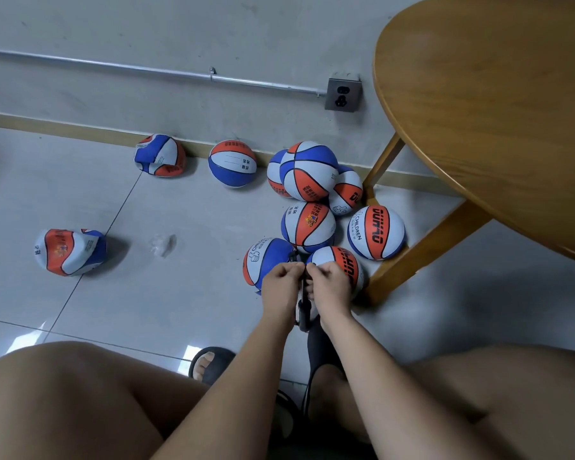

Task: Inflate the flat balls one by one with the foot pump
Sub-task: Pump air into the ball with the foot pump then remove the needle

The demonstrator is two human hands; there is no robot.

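A round wooden table (495, 111) is filling the upper right, standing on a grey tiled floor (180, 303) that is running back to a grey wall (146, 28). The person's bare thighs are spreading across the bottom of the view, with a left foot in a dark sandal (210, 363) showing between them. A heap of round balls (309, 171) in orange, blue and white is lying beside the table's leg (422, 247), some of them touching one another; one more round ball (232, 163) is sitting alone against the skirting board (80, 132). Two flat balls are lying to the left, well apart from the hands; the far flat ball (160, 156) is crumpled against the skirting and the near flat ball (70, 252) is sagging on open floor. A slim black pump (303, 310) is standing upright between the forearms, just in front of the two nearest round balls; its base is hidden in the dark by the right foot. The left hand (281, 282) and the right hand (329, 283) are meeting at the pump's top, fingers curled and pinching a small black part there; what that part is cannot be told. A metal socket box (343, 94) is sitting on the wall at the end of a thin conduit (113, 65); a scrap of clear plastic (162, 244) is lying on the floor.
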